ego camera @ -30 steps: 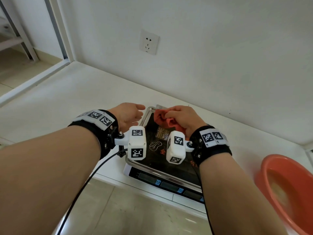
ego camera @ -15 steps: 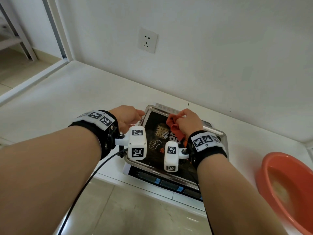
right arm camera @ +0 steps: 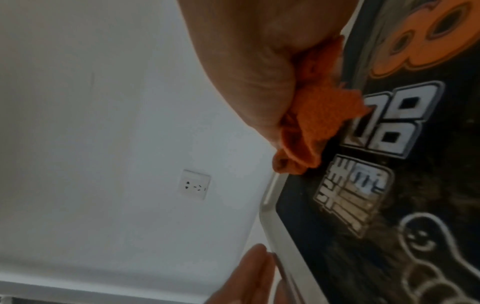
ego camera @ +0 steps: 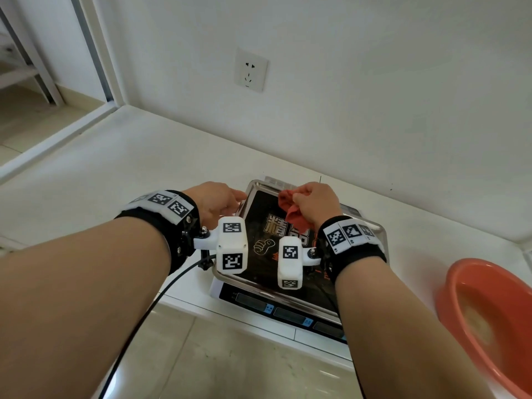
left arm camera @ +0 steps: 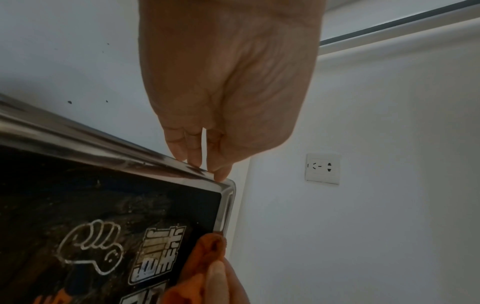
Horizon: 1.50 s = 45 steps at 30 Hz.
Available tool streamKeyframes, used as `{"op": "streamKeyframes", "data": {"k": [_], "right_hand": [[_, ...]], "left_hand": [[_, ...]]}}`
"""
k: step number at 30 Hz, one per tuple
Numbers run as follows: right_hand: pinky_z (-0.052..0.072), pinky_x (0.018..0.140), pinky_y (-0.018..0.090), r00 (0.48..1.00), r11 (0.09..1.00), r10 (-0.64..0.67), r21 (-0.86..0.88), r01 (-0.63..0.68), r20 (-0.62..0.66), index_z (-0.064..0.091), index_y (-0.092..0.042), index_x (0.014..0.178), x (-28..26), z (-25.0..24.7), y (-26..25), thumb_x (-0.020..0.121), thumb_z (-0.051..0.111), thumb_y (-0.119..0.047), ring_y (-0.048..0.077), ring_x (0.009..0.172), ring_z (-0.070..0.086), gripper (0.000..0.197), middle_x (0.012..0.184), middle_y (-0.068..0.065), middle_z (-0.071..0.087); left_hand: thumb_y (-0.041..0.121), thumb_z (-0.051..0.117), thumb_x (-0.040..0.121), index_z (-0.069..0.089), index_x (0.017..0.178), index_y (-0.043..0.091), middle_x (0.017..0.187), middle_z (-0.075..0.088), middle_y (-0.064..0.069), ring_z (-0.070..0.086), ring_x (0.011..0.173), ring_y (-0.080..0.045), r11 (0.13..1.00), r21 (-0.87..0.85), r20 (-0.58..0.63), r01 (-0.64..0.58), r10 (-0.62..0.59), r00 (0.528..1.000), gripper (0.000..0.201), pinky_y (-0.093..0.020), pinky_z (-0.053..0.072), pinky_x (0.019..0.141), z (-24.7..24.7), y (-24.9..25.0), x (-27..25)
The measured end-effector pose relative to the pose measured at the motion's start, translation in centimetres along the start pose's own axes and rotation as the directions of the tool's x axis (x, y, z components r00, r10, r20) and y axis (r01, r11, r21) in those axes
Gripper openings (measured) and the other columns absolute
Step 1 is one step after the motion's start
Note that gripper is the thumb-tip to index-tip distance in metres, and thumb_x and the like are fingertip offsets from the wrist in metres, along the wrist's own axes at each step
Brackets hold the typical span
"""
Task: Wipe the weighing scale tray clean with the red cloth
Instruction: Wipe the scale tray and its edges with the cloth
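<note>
A weighing scale sits at the counter's front edge; its steel tray [ego camera: 253, 186] carries a black printed sheet with gold characters. My right hand [ego camera: 313, 201] grips a bunched red cloth [ego camera: 290, 210] against the tray's far part, near the back rim. The cloth [right arm camera: 322, 115] shows bunched under the fingers in the right wrist view and as the cloth [left arm camera: 205, 259] in the left wrist view. My left hand [ego camera: 218, 201] rests with straight fingers [left arm camera: 193, 152] on the tray's left rim [left arm camera: 145, 162] near its far corner.
An orange plastic basin [ego camera: 489, 321] stands on the counter to the right of the scale. A white wall with a socket [ego camera: 251, 70] rises close behind. The scale's display panel [ego camera: 276, 309] faces the front edge. A black cable [ego camera: 149, 306] hangs from my left wrist.
My right hand swept the cloth right and toward me, then back up toward the tray's far left part. The left hand stayed on the rim.
</note>
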State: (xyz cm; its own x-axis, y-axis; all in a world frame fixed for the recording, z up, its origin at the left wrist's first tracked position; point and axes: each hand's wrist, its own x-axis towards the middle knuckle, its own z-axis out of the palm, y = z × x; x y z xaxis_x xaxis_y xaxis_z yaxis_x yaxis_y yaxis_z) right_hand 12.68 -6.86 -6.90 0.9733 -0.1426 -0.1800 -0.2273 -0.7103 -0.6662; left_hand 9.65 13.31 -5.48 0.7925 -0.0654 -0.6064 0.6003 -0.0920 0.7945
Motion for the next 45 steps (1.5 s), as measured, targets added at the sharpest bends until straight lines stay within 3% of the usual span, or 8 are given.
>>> {"op": "streamKeyframes", "data": {"k": [7,11,16,19,27,37,41,45], "right_hand": [[0.06,0.079,0.039,0.996,0.889,0.009,-0.457,0.035,0.093,0.065,-0.017,0.108,0.9,1.5,-0.1,0.075,0.078,-0.044,0.024,0.087,0.067,0.044,0.114,0.008,0.057],[0.052,0.071,0.033,0.994,0.81,-0.103,-0.579,0.095,0.018,0.069,-0.017,0.101,0.3,2.6,-0.7,0.087,0.065,-0.03,0.025,0.091,0.067,0.02,0.099,0.005,0.067],[0.055,0.072,0.03,0.974,0.864,-0.122,-0.463,0.199,0.191,0.074,-0.023,0.095,-0.6,2.1,-2.1,0.088,0.063,-0.025,0.017,0.085,0.069,0.013,0.088,-0.002,0.073],[0.058,0.075,0.031,0.945,0.938,-0.072,-0.301,0.174,0.319,0.074,-0.028,0.087,-0.7,0.7,-2.1,0.081,0.073,-0.025,0.014,0.083,0.067,0.007,0.089,-0.003,0.072],[0.059,0.085,0.04,0.995,0.98,0.072,-0.19,-0.058,0.07,0.073,-0.025,0.076,0.3,-3.6,1.6,0.077,0.071,-0.02,0.021,0.09,0.068,0.006,0.085,-0.001,0.072],[0.061,0.078,0.037,0.941,0.978,0.102,-0.204,-0.036,0.322,0.072,-0.024,0.099,-1.2,-2.1,0.5,0.086,0.071,-0.019,0.023,0.087,0.069,0.014,0.094,0.003,0.069],[0.054,0.049,0.025,0.972,0.994,0.109,-0.019,-0.108,0.207,0.072,-0.014,0.095,-0.9,-2.4,0.6,0.089,0.064,-0.004,0.014,0.052,0.067,0.014,0.064,0.003,0.072],[0.063,0.072,0.039,0.988,0.991,0.072,-0.12,-0.056,0.137,0.07,-0.025,0.079,-0.9,-1.0,0.4,0.09,0.059,-0.011,0.022,0.071,0.075,0.021,0.07,0.003,0.075]], "left_hand": [[-0.009,0.033,0.095,0.049,0.136,0.003,0.146,0.043,-0.019,0.044,0.102,-0.018,1.0,-0.006,0.019,-0.001,0.001,1.0,0.045,-0.026,0.041,0.085,0.1,-0.1,-0.2],[-0.011,0.035,0.095,0.05,0.136,0.003,0.145,0.044,-0.02,0.046,0.102,-0.019,1.0,-0.013,0.033,0.004,-0.004,0.999,0.046,-0.023,0.045,0.075,0.2,-0.1,-0.6],[-0.01,0.034,0.095,0.048,0.136,0.002,0.145,0.044,-0.02,0.049,0.106,-0.02,1.0,-0.004,0.021,0.002,-0.002,1.0,0.046,-0.021,0.044,0.072,0.2,0.1,-0.6],[-0.009,0.033,0.095,0.048,0.137,0.004,0.147,0.041,-0.019,0.042,0.135,-0.031,0.999,0.036,0.012,0.011,-0.012,1.0,0.046,-0.028,0.039,0.088,0.0,0.1,-0.5],[-0.02,0.032,0.081,0.061,0.121,0.005,0.131,0.055,0.0,0.045,0.132,-0.024,0.996,0.073,-0.035,0.044,-0.042,0.999,0.055,-0.028,0.046,0.086,0.1,0.6,-0.5],[-0.016,0.032,0.086,0.053,0.096,0.008,0.131,0.055,-0.001,0.049,0.126,-0.023,0.995,0.08,-0.042,0.057,-0.054,0.998,0.033,-0.031,0.044,0.092,0.8,0.9,-1.0],[-0.015,0.031,0.087,0.061,0.111,0.003,0.114,0.058,0.003,0.051,0.109,-0.017,0.995,0.063,-0.044,0.072,-0.069,0.997,0.043,-0.029,0.042,0.088,1.0,1.1,-1.3],[-0.013,0.034,0.087,0.059,0.124,0.001,0.114,0.058,0.006,0.051,0.12,-0.018,0.992,0.1,-0.024,0.074,-0.072,0.997,0.046,-0.038,0.041,0.107,0.7,0.8,-1.1]]}}
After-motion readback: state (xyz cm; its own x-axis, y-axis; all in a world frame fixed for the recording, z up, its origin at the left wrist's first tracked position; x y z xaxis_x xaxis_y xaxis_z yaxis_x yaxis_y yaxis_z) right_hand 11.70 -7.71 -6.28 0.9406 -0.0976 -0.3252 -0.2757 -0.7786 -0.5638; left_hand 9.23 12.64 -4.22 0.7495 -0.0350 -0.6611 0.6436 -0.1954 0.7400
